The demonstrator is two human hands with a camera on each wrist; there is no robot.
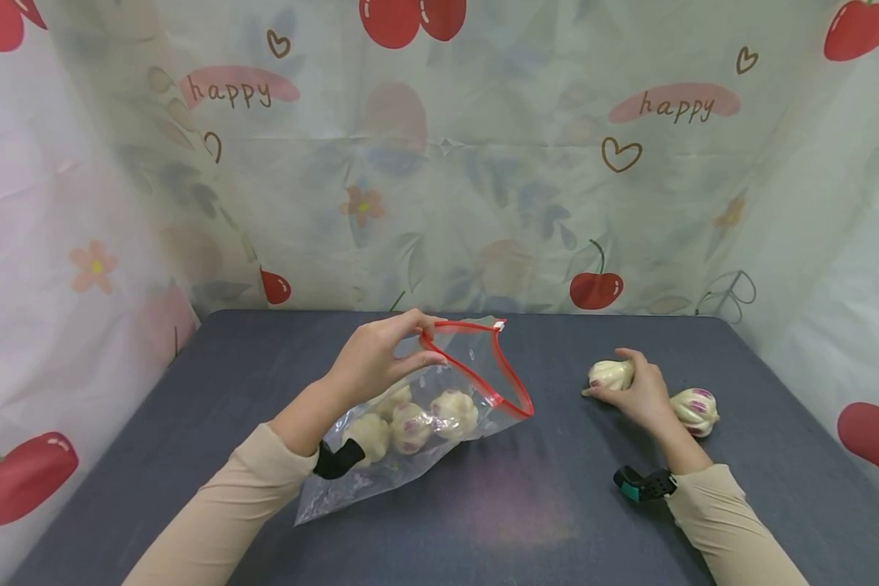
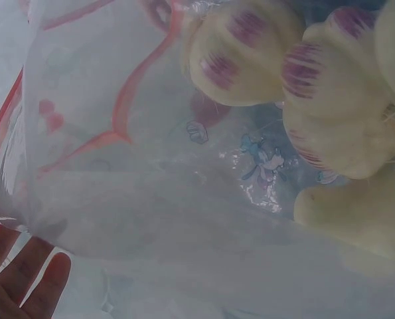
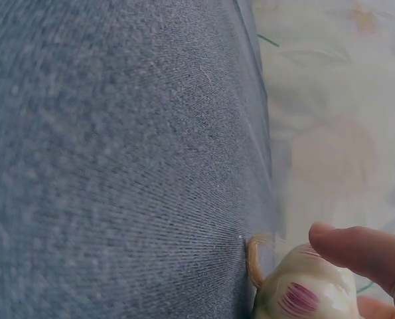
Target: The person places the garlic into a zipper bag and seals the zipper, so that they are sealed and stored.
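My left hand (image 1: 381, 354) pinches the rim of a clear zip bag (image 1: 425, 464) with a red seal, its mouth open toward the right. Several garlic bulbs (image 1: 412, 427) with purple streaks lie inside; the left wrist view shows these bulbs (image 2: 343, 100) through the plastic. On the right, my right hand (image 1: 640, 391) grips a single garlic bulb (image 1: 610, 375) between thumb and fingers. In the right wrist view that bulb (image 3: 310, 289) shows its purple marks and dry root tuft. Another garlic bulb (image 1: 696, 411) sits on the table just right of my right hand.
A dark grey cloth-covered table (image 1: 527, 505) lies under everything. Behind it hangs a printed curtain (image 1: 447, 187) with cherries and hearts, and more curtain encloses both sides. A thin looped cord (image 1: 732, 289) shows at the back right edge.
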